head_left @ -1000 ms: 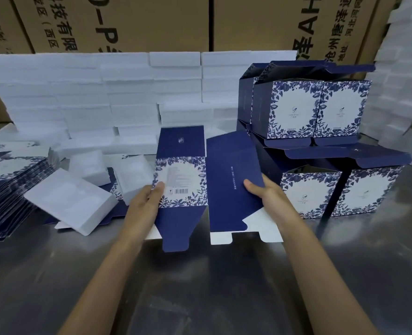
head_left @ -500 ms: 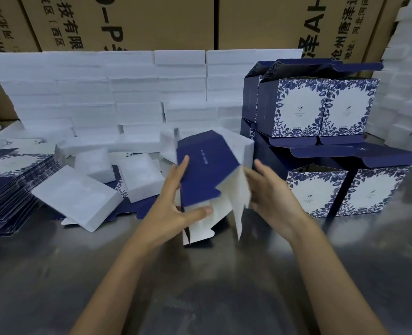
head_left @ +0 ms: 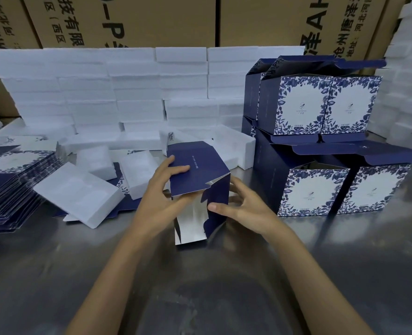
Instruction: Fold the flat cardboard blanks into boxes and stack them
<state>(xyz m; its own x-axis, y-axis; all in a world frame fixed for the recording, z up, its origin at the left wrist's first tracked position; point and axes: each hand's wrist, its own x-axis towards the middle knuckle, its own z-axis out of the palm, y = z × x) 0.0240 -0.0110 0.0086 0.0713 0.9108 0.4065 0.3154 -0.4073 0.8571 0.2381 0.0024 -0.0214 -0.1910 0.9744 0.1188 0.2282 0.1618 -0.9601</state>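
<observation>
Centre frame, left hand (head_left: 166, 189) grips the half-formed navy box blank (head_left: 197, 170) by its top panel, right hand (head_left: 243, 206) pinches its side above the steel table (head_left: 55, 274); best square the sleeve fully before tucking the bottom flaps (head_left: 190, 226).

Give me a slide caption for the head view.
Both hands hold a half-folded blue box beside stacked finished boxes.
</observation>
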